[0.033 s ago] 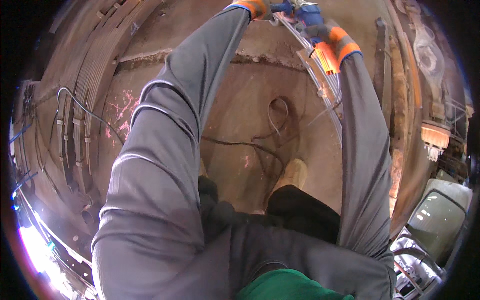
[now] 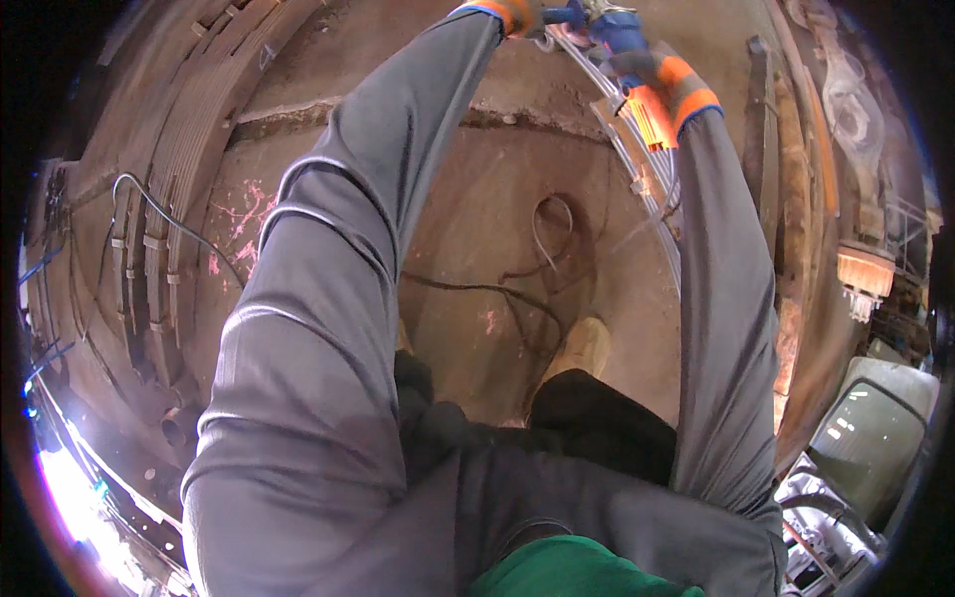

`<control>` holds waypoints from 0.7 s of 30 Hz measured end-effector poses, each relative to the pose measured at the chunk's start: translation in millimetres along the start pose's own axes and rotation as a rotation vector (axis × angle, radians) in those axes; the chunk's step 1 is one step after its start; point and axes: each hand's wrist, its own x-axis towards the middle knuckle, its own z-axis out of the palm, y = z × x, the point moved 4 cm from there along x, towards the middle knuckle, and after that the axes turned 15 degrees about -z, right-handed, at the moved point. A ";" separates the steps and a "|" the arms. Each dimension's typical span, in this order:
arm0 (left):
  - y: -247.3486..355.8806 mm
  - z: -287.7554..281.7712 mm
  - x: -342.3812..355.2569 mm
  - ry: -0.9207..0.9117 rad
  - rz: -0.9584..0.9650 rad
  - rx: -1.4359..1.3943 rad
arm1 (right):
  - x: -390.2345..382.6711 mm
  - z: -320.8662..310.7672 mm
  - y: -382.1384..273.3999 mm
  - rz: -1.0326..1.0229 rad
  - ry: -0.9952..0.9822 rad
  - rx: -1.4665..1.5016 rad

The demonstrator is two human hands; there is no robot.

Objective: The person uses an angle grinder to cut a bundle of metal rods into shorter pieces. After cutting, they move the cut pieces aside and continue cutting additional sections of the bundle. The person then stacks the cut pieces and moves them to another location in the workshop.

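Blue and orange, an angle grinder (image 2: 621, 32), as far as I can tell its kind, sits at the top of the head view, a bit right of the middle, with its metal front end (image 2: 603, 5) cut by the top edge. Its long side runs from that edge down and a little to the right, nearly the same way as the thin silver bars (image 2: 637, 171) by it. The right hand (image 2: 649, 70), in a grey and orange glove, is nearer the body of the tool. Its fingers look closed around it, just above the orange back part (image 2: 652, 117), but they are a bit blurred. The left hand (image 2: 519, 18), in a glove like it, is over to the left, at the outer end of the blue side handle (image 2: 564, 16). Those fingers look curled tight on the handle, though the top edge hides some of them. So the tool lies between the two hands, with the handle poking out to the left. Below is a brown floor (image 2: 468, 199) with a looped cord (image 2: 571, 224) near a tan shoe (image 2: 589, 343).
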 end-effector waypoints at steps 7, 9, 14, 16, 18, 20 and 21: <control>10.3 -20.2 30.7 -0.133 -0.085 0.000 | -19.9 0.7 -13.0 0.123 0.064 0.164; 10.7 -21.5 32.0 -0.122 -0.079 0.015 | -21.0 2.0 -19.8 0.114 0.071 0.220; -2.2 -11.1 34.5 0.058 0.010 -0.040 | 0.0 0.8 -34.1 0.112 0.084 0.006; -15.0 -3.0 40.2 0.022 -0.118 -0.086 | 9.1 0.9 -42.8 0.100 0.044 -0.105; -25.4 6.5 44.6 -0.005 -0.127 -0.164 | 12.7 0.6 -52.5 0.098 0.001 -0.211; -25.4 20.0 50.2 -0.036 0.070 0.046 | 10.3 -1.1 -62.1 0.090 -0.061 -0.214; -25.2 28.3 53.4 -0.068 0.173 0.139 | 6.9 -1.2 -65.4 0.102 -0.132 -0.201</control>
